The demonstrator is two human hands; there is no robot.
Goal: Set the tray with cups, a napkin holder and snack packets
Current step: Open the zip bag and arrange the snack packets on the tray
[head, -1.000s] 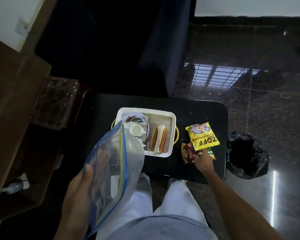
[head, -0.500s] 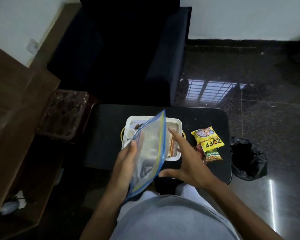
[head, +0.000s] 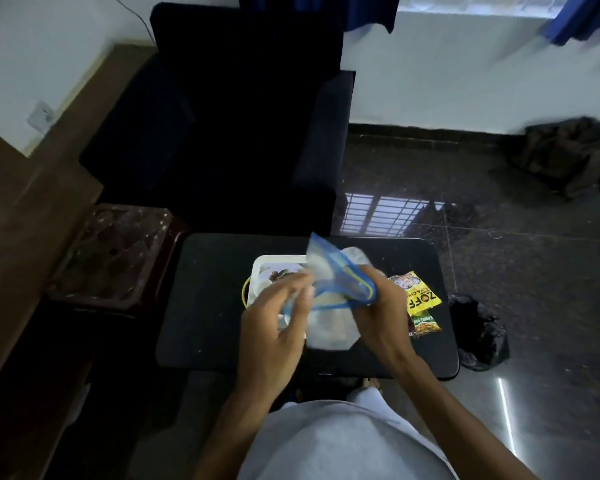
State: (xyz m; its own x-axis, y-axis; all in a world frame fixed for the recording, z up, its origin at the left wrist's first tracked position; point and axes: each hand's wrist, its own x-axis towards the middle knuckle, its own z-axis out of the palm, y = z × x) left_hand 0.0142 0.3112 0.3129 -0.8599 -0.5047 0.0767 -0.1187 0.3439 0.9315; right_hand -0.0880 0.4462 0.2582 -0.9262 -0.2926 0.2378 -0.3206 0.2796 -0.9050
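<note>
Bag, clear, blue-edged: centre of frame, above tray; left hand and right hand both curled, gripping its rim. Tray: white, on black table, mostly hidden. Packets: right of tray, on table.

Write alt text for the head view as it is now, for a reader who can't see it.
The left hand and right hand hold a clear, blue-edged bag above a white tray on a black table. Snack packets lie on the table to the right of the tray, not in it.
</note>
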